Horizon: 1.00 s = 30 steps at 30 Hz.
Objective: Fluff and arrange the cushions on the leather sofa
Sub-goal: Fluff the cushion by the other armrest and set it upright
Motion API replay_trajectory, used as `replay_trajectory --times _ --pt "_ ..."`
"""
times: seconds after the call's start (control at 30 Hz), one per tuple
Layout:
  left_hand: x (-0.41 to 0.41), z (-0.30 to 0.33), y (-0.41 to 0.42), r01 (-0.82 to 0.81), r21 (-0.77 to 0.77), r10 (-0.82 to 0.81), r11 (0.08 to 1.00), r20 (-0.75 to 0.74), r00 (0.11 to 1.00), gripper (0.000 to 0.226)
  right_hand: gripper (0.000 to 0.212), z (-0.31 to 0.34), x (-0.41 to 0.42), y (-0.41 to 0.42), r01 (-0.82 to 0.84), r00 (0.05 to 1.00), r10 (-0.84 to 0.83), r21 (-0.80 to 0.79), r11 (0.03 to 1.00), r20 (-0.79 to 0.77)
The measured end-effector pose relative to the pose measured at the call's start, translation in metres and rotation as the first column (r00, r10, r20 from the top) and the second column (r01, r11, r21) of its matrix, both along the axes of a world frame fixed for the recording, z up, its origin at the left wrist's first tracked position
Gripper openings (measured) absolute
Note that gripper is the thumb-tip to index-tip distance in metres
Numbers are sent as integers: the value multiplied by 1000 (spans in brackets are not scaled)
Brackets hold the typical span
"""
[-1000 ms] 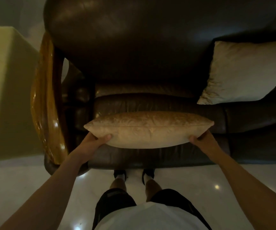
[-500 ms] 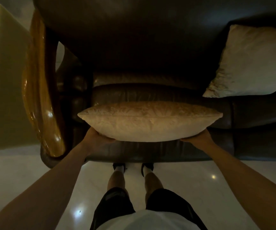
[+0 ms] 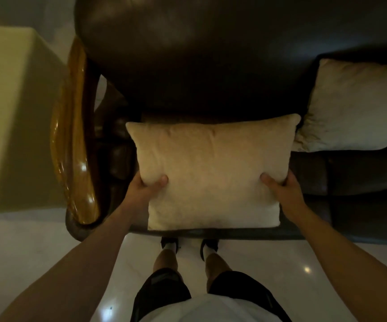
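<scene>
Left hand [image 3: 144, 188], right hand [image 3: 283, 188] gripping tan cushion [image 3: 211, 170] sides, placing it on sofa [image 3: 211, 54] seat; next: leaning against backrest.

txt: none legible | labels/brands: none | nums/signs: none | dim light, surfaces plain

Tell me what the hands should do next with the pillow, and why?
Probably tip the pillow up and push it back against the backrest. Both the left hand and right hand grip its lower sides, and it faces up over the seat, while the other pillow already leans against the back.
</scene>
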<state>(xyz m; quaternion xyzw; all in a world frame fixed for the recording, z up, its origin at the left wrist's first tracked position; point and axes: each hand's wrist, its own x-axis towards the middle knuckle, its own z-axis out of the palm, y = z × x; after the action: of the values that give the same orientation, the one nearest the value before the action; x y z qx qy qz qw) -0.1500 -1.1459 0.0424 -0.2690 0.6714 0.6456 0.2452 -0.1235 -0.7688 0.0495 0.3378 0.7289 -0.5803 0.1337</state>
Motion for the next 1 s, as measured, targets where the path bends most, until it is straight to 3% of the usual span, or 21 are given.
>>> replay_trajectory --times 0.33,0.47,0.8,1.0 --pt "-6 31 19 96 -85 -96 992 5 995 91 98 8 -7 15 -2 999 4 -50 999 45" --pt "-7 37 28 173 -216 -174 961 11 985 126 86 13 -2 27 -2 998 6 -55 998 60" --pt "-9 53 51 80 -289 -100 954 -54 994 129 107 39 -2 42 22 997 -15 -107 994 71" --pt "-29 45 48 -29 -279 0 960 -103 995 113 120 44 -33 36 -28 998 30 -39 999 56"
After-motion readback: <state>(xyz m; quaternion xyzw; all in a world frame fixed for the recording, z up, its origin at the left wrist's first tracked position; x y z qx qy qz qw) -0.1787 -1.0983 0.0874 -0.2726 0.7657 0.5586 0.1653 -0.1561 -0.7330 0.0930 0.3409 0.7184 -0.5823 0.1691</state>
